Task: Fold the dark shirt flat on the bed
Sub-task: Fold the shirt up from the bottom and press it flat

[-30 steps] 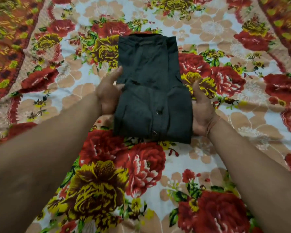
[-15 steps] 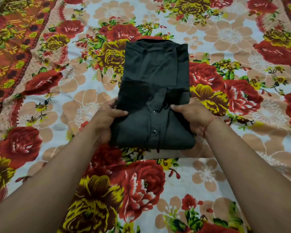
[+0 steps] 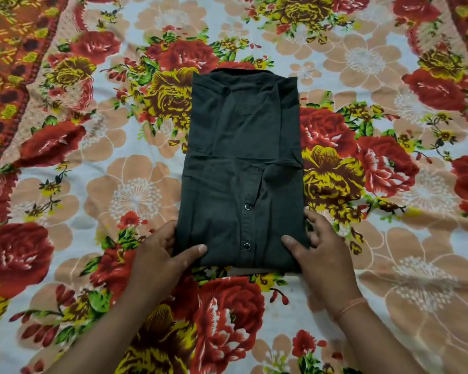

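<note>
The dark shirt (image 3: 243, 163) lies on the floral bedsheet (image 3: 135, 195) as a folded rectangle, collar at the far end. Its near half is doubled over, with two snap buttons showing. My left hand (image 3: 162, 255) grips the near left corner, thumb on top and fingers tucked at the edge. My right hand (image 3: 316, 247) holds the near right corner, thumb pressed on the cloth and fingers spread along the right side. A thin thread band circles my right wrist.
The bedsheet, printed with red and yellow flowers, covers the whole view. It has a wide orange patterned border (image 3: 8, 76) at the far left and another at the far right.
Both hands have slid from the shirt's sides down to its near corners. The folded-over lower half now lies flatter on the bed.
</note>
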